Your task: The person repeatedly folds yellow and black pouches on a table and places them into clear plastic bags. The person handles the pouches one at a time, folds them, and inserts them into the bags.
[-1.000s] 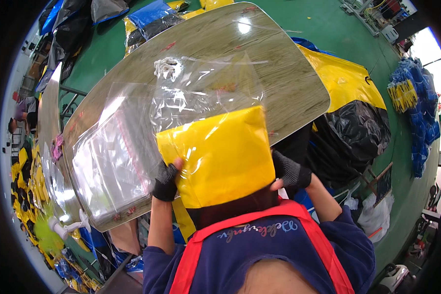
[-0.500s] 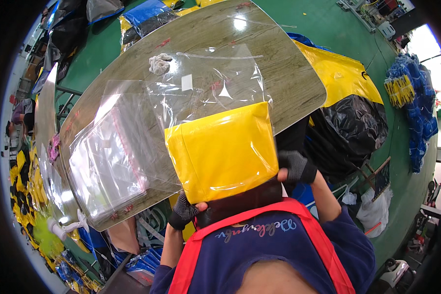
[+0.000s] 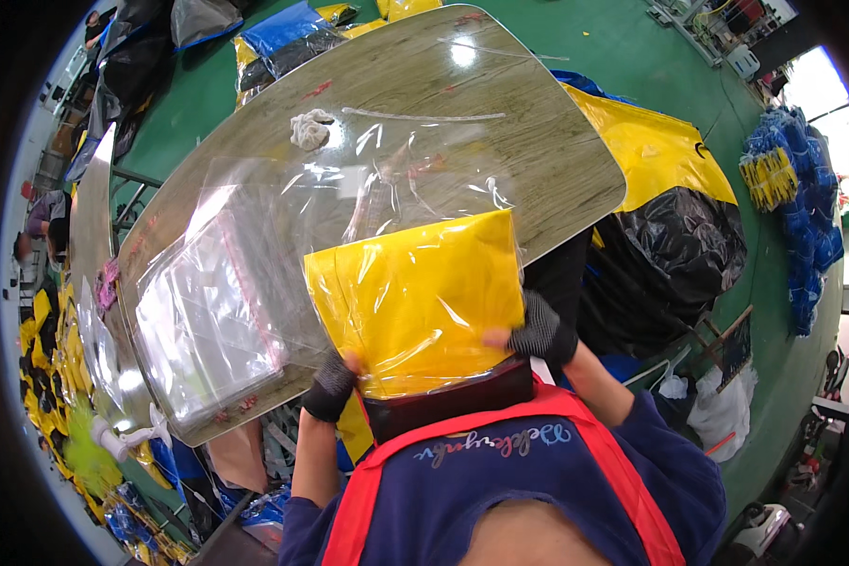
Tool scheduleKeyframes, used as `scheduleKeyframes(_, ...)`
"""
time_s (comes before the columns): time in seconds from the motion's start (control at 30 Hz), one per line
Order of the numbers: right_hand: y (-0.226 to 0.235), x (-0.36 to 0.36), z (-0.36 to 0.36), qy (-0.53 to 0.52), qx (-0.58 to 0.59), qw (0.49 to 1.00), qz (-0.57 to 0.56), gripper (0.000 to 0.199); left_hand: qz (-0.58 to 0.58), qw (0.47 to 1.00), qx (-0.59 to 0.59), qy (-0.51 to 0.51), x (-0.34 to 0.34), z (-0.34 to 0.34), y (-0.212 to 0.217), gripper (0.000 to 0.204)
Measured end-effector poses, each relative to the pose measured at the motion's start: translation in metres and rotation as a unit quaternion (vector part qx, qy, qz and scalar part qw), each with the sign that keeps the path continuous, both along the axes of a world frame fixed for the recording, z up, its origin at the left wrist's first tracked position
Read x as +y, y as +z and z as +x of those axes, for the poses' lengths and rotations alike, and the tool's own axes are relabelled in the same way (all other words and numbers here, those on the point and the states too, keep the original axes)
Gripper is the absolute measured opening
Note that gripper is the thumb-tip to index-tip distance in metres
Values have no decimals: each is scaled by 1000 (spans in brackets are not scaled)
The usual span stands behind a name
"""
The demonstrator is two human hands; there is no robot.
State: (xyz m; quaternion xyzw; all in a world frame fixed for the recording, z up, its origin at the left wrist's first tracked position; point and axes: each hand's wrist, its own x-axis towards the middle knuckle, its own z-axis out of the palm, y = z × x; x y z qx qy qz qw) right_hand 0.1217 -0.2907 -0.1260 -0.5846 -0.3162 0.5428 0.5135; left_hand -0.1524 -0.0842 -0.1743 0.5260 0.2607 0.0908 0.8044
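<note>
A folded yellow sheet-like article (image 3: pixel 415 302) lies inside a clear plastic bag (image 3: pixel 406 193), whose loose upper part spreads over the table. My left hand (image 3: pixel 332 387), in a dark fingerless glove, grips the lower left corner with its thumb on top. On the right edge, my right hand (image 3: pixel 545 330) in a matching glove pinches the bag, its thumb over the yellow front. The other fingers of both hands are mostly hidden. Below the yellow article, at my waist, a dark maroon surface (image 3: pixel 448 398) shows.
A stack of clear plastic bags (image 3: pixel 208 311) lies left on the wood-patterned table (image 3: pixel 547 160). Near the middle sit a crumpled white wad (image 3: pixel 309 129) and a clear strip (image 3: pixel 424 116). A large yellow and black sack (image 3: pixel 670 217) stands right of the table.
The wrapped yellow article has shifted slightly left, and the bag's upper part has sunk toward the table. My left hand moved left and up; my right hand slid inward over the edge.
</note>
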Motion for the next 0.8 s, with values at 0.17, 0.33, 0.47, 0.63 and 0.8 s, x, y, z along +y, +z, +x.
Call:
scheduleKeyframes(0.17, 0, -12, 18, -41, 173, 984, 29, 59, 15, 994, 89, 69, 1, 42, 34, 46)
scheduleKeyframes(0.33, 15, 13, 6, -48, -48, 997, -29, 60, 21, 993, 120, -6, 34, 2, -1, 49)
scheduleKeyframes(0.47, 27, 0, 27, 32, 42, 999, 5, 56, -2, 991, 92, 98, 20, 48, 37, 50)
scheduleKeyframes(0.63, 13, 24, 20, -165, -43, 985, -40, 40, 67, 995, 68, -38, 9, 27, 42, 65)
scheduleKeyframes(0.8, 18, 8, 24, 17, -9, 997, -75, 49, -53, 994, 4, 97, 36, 66, 24, 52)
